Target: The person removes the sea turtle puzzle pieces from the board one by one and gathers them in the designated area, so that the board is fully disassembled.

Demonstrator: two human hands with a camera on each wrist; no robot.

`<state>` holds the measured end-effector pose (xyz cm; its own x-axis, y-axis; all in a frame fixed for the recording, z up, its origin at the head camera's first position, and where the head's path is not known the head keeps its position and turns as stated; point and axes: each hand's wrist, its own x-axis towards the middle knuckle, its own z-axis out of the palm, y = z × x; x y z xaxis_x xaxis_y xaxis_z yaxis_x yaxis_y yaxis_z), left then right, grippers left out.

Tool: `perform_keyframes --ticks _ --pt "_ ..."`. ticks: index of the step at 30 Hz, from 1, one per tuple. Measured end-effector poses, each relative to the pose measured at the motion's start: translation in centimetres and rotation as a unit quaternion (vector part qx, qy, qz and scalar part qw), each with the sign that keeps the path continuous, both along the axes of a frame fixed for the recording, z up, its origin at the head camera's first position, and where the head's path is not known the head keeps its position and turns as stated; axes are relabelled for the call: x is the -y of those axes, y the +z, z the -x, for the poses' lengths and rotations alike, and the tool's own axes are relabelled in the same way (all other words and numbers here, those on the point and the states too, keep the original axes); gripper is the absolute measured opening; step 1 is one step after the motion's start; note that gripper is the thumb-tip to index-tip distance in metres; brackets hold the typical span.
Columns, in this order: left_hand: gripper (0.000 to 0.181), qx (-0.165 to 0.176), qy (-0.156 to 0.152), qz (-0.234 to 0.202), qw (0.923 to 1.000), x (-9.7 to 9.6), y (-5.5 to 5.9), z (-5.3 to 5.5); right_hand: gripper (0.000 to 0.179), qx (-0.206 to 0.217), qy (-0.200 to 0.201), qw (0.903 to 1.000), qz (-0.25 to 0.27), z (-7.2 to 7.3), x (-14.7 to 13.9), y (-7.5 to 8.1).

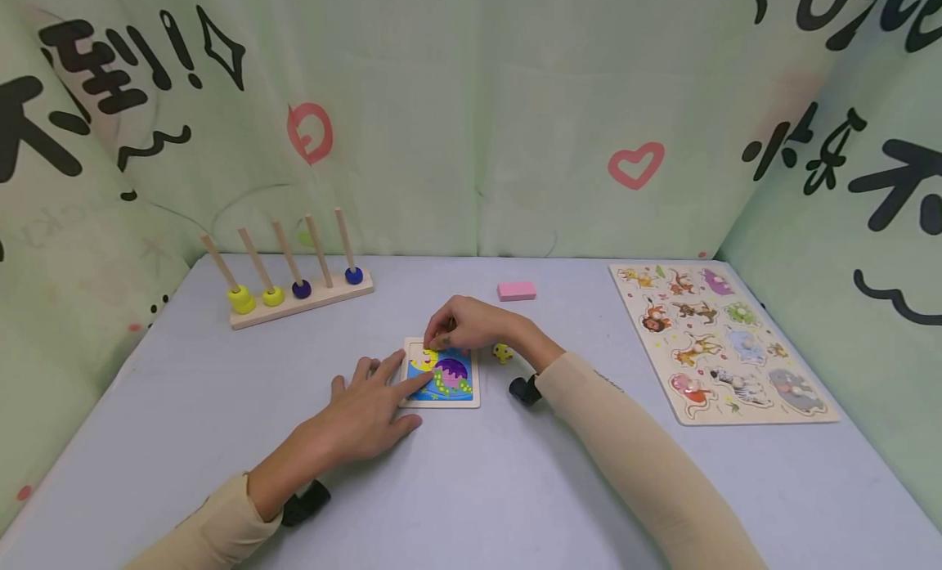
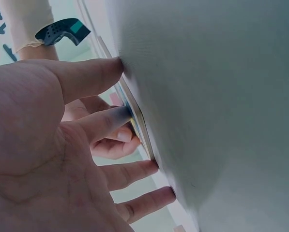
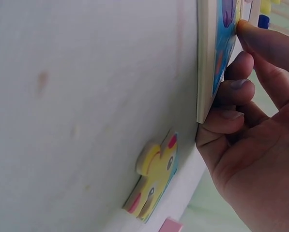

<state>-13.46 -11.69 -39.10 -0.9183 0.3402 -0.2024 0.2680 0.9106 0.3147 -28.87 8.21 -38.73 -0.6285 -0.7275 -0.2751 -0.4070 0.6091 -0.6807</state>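
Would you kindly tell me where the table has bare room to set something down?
Bare room lies between the pink block and the animal board, beyond the right sleeve, and between the peg stand and the left hand. It is crowded at the small puzzle, where that hand and the right hand work, a yellow piece close beside.

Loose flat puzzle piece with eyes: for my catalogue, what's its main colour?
Mainly yellow; the puzzle piece shows best in the right wrist view.

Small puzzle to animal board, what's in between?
Head view: a loose yellow piece, then the right arm with its black wrist camera; the pink block sits farther back.
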Motion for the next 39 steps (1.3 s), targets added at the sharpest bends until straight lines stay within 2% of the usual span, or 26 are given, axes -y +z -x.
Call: perform_keyframes --ticks 11,27,32,39 --pt "0.058 0.003 0.002 0.002 1.0 -0.09 -0.02 -0.03 0.016 0.022 -0.008 0.9997 0.003 -0.14 0.04 0.33" --pt "0.058 -0.001 -0.002 -0.001 1.0 -0.05 0.01 -0.04 0.014 0.011 -0.014 0.9998 0.006 -0.37 -0.15 0.47" --pt "0.058 -0.002 -0.003 0.003 1.0 -0.04 0.04 -0.02 0.015 0.005 -0.009 0.9998 0.017 -0.45 -0.41 0.42" --pt "0.058 0.0 -0.003 0.002 1.0 -0.02 0.1 -0.1 0.019 0.012 -0.022 0.9992 0.032 -0.41 -0.89 0.26"
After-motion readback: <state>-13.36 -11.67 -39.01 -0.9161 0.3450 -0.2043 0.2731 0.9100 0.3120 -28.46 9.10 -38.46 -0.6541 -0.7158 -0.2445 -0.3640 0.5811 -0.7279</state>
